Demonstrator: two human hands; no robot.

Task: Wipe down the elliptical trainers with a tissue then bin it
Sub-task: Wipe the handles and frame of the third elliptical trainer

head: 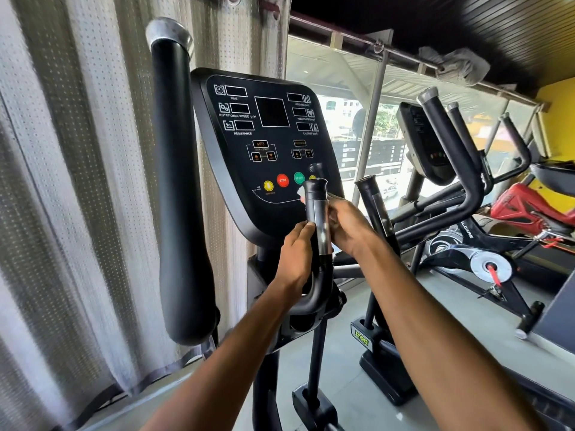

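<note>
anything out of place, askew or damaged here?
One oddity: a grey cloth lies bundled on the curtain rod at upper right, an unusual place for it. The console and the handle being wiped with the tissue look intact.

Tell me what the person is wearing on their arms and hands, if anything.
Both are bare: the left hand and right hand wear no gloves, and I see no rings, watch or wristband. The left forearm and right forearm show no sleeves up to the frame's lower edge.
</note>
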